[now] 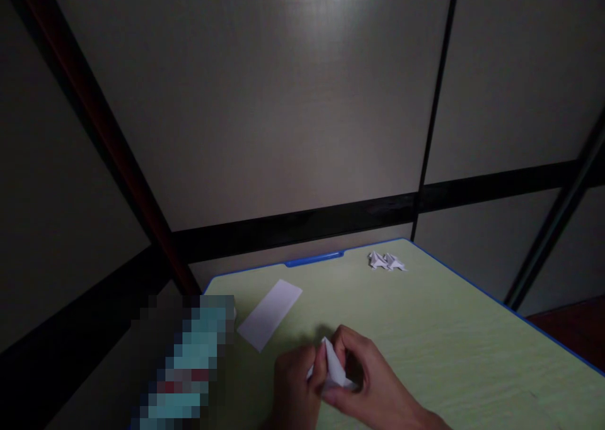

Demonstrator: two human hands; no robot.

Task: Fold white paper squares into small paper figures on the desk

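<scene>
A small folded piece of white paper is held between my two hands above the front part of the table. My left hand is closed on its left side, the fingers pressed against the folds. From the right, my right hand pinches it with thumb and fingers. One pointed tip of the paper sticks up between the hands; its lower folds are partly hidden by my fingers. Beyond my left hand lies a flat white paper strip. Two small folded paper figures sit side by side near the far right corner.
The light green table has a blue edge and a blue handle-like piece at its far side. At the left is a pixelated turquoise object. Large cabinet panels with dark bands stand right behind the table.
</scene>
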